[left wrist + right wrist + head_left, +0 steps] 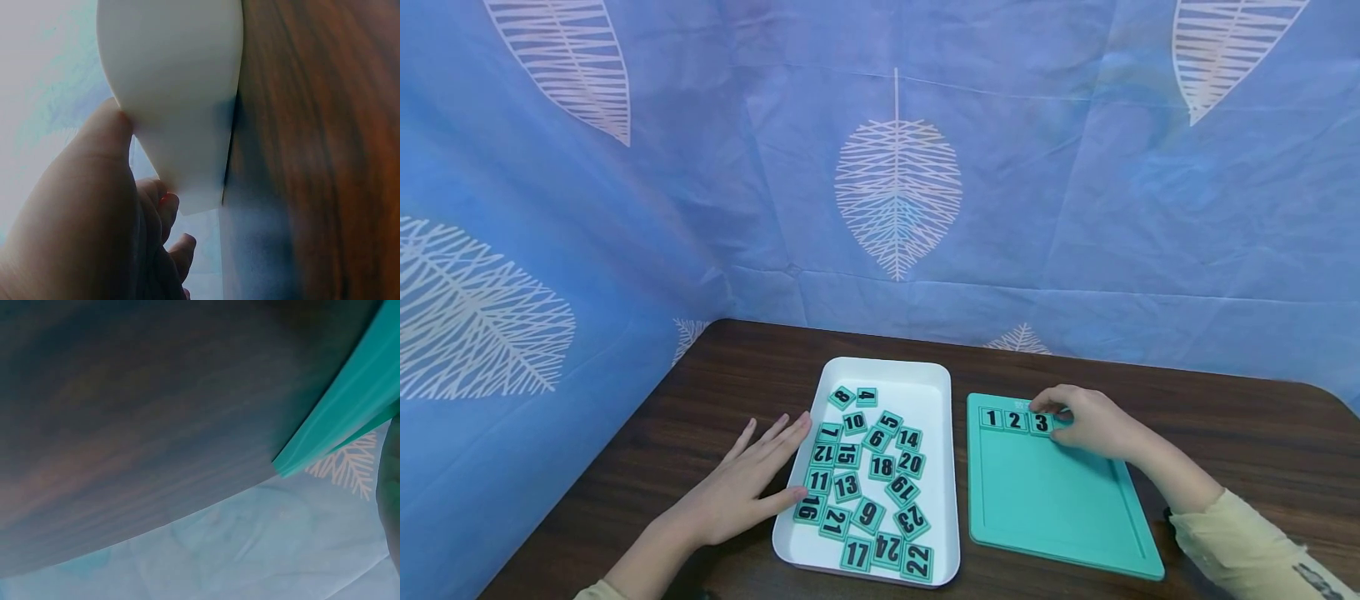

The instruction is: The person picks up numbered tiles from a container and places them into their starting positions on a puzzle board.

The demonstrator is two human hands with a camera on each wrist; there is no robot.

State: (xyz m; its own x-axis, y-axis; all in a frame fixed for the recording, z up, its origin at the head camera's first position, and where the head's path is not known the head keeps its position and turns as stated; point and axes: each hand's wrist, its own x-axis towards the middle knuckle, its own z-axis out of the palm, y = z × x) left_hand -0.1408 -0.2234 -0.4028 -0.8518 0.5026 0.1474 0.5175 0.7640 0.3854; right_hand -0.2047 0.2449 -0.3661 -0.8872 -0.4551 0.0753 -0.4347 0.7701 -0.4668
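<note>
My right hand is over the top of a teal board, its fingers and thumb at opposite sides of the number 3 tile, pinching it. Left of that, the number 1 tile and number 2 tile lie side by side in the board's top row. My left hand rests with spread, straight fingers on the left rim of a white tray. Loose numbered tiles lie in the tray, turned various ways. In the left wrist view, thumb and fingertips touch the tray's edge.
Tray and board stand side by side on a dark wooden table, a narrow strip between them. Blue cloth with white leaf prints hangs behind the table and along its left side.
</note>
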